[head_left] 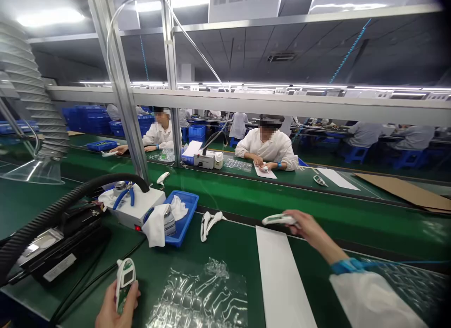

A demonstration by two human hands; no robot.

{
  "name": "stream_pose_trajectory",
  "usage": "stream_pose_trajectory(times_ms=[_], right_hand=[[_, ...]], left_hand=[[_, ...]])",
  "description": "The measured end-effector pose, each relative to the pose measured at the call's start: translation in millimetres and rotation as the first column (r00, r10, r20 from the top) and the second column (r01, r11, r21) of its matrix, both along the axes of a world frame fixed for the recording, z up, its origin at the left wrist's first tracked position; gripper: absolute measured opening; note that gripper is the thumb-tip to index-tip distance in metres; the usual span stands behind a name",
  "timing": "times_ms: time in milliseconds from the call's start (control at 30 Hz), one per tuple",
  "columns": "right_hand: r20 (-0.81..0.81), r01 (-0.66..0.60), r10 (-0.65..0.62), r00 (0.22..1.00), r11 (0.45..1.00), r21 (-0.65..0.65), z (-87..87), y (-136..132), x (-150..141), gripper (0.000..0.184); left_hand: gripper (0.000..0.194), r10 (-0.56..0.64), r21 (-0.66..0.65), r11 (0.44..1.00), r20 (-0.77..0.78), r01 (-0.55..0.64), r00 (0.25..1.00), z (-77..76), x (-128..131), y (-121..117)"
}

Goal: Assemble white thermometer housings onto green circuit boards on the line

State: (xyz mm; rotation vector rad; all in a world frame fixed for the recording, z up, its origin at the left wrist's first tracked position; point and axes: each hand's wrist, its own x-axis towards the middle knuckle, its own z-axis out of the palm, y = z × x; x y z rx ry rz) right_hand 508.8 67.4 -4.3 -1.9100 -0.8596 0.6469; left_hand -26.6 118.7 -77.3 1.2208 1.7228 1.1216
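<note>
My left hand (114,307) is closed around a white ear thermometer (126,275), held upright near the front edge. Its small grey screen faces up and green circuit board shows below. Out over the far bench edge, by the green belt, my right hand (312,231) grips a white thermometer housing (278,219) lying sideways; its inner side cannot be made out. Below that hand lies a long white sheet (282,276). Between my hands is a clear plastic blister tray (200,300). Two white thermometer pieces (210,223) lie together beyond it.
A blue tray (193,210) holds white cloths and a metal-topped container. Beside it stand a white box (132,206) with blue pliers and a black hose (70,199). A green conveyor belt (232,191) crosses ahead. Co-workers (268,147) sit opposite. Another clear tray (412,285) lies right.
</note>
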Motion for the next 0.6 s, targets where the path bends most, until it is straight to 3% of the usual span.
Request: stream_pose_trajectory(times_ms=[133, 267, 433, 600], right_hand=[[-0.167, -0.250, 0.235, 0.958, 0.965, -0.079, -17.8, 49.8, -104.4, 0.044], [-0.157, -0.288, 0.272, 0.949, 0.953, -0.089, -33.2, 91.2, -162.2, 0.038], [-0.030, -0.203, 0.203, 0.979, 0.979, -0.015, -38.4, 108.4, -165.6, 0.020], [0.040, -0.186, 0.185, 0.982, 0.982, 0.040, -40.1, 80.5, -148.6, 0.014]], left_hand=[[0.060, -0.020, 0.043, 0.999, 0.051, 0.018, 0.999, 1.1, 2.7, -0.7], [0.058, -0.065, 0.032, 0.998, 0.083, 0.063, 0.994, 1.6, 2.0, -3.2], [0.058, -0.110, 0.081, 0.991, 0.047, 0.106, 0.993, 5.4, 0.6, -7.2], [0.058, -0.131, 0.076, 0.989, 0.054, 0.127, 0.990, 9.2, 0.5, -9.0]])
